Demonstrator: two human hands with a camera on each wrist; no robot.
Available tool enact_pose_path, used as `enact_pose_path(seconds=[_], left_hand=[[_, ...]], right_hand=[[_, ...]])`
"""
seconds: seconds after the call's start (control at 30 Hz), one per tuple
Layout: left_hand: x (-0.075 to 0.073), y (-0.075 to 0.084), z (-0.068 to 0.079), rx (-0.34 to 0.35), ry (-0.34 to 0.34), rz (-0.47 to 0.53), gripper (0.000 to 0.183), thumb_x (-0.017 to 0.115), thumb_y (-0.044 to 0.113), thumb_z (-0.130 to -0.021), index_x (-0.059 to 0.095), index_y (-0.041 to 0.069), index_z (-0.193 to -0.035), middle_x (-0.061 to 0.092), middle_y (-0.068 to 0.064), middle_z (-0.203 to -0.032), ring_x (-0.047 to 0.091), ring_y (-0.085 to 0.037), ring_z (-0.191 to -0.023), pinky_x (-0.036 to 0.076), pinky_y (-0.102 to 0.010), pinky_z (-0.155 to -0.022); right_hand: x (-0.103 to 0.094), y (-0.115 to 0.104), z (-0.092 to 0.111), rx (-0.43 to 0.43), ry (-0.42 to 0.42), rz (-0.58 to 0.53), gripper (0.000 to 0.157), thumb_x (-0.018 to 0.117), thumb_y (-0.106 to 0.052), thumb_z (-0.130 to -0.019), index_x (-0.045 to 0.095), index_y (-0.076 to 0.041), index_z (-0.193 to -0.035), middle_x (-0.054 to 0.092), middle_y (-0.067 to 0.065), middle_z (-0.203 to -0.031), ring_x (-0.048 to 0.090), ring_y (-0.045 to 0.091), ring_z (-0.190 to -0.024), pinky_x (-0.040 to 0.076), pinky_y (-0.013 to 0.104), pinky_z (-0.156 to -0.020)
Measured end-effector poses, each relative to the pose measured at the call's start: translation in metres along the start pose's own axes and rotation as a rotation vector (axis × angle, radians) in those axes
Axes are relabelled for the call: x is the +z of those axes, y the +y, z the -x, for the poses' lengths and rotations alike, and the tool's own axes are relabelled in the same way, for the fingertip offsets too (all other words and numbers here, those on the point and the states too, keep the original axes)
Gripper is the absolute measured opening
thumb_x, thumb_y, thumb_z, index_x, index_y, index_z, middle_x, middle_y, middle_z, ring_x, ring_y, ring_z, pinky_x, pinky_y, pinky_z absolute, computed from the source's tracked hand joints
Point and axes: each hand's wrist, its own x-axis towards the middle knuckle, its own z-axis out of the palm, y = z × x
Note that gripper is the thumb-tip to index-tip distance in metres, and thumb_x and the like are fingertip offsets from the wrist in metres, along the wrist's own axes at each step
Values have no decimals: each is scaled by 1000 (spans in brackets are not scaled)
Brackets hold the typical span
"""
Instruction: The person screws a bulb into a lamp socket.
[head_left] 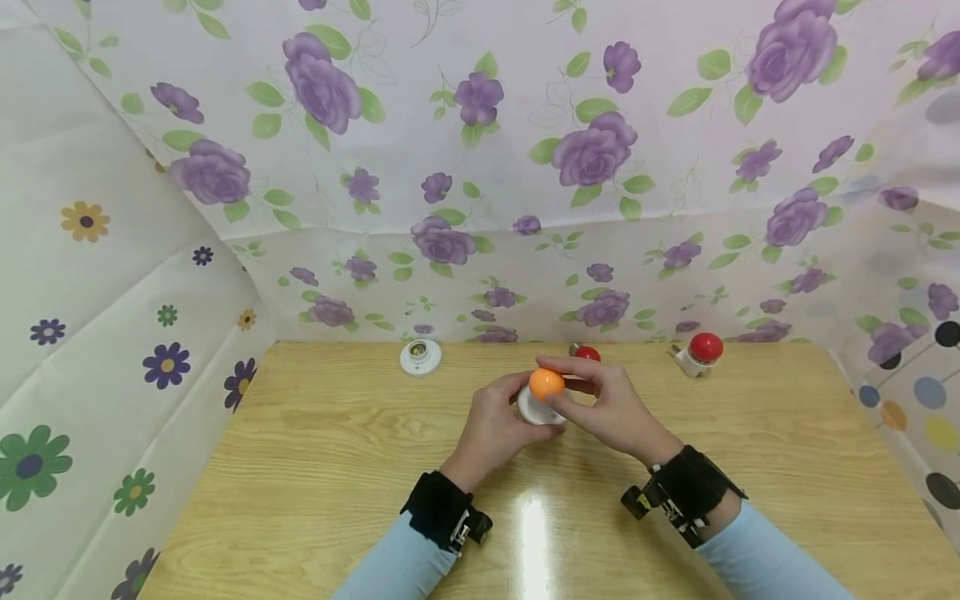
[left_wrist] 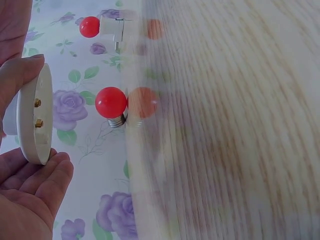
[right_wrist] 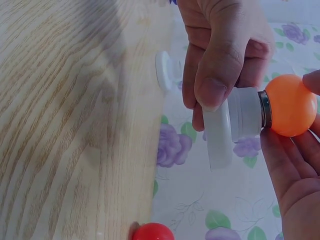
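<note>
My left hand (head_left: 495, 423) grips a white round lamp holder (right_wrist: 217, 137) by its base, held above the table. Thumb and fingers clasp opposite edges of the disc, and two brass screws show on its underside in the left wrist view. An orange bulb (right_wrist: 291, 105) sits in the holder's mouth, a strip of its metal collar showing at the rim. My right hand (head_left: 618, 414) pinches that bulb between thumb and fingertips. In the head view the orange globe (head_left: 546, 384) hides part of the holder.
Another white lamp holder (head_left: 421, 357), without a bulb, stands at the table's back edge, left of my hands. Behind my right hand lies a loose red bulb (left_wrist: 110, 103). Farther right is a red bulb (head_left: 706, 347) in a white plug adapter (head_left: 693, 363). Flowered sheeting (head_left: 510, 183) backs the table.
</note>
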Motion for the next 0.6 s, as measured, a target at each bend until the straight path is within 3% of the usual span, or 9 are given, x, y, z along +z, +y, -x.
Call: enact_pose_path(seconds=[0.13,0.33,0.6], left_hand=[[0,0,0,-3,3,-2,60,82,40,-66,57,28,-120,57,16,-110,54,-2,-98,46,-24,-80],[1,1,0,-12,-3,-2,62,81,41,-66,57,28,-122,57,15,-111,54,-2,-98,46,-24,-80],[2,0,0,-10,-1,-7,62,81,42,-66,57,27,-121,57,15,-111,54,-2,-98,46,-24,-81]], right_hand=[[1,7,1,-2,19,-16,40,66,-7,-85,58,-8,-124,58,11,-119,55,22,-108,45,39,-87],[0,29,2,27,58,-7,40,70,-16,-83,61,-18,-122,60,0,-117,57,17,-105,47,35,-84],[0,35,4,17,83,-9,41,71,-19,-82,62,-15,-121,60,-2,-118,56,18,-105,47,38,-85]])
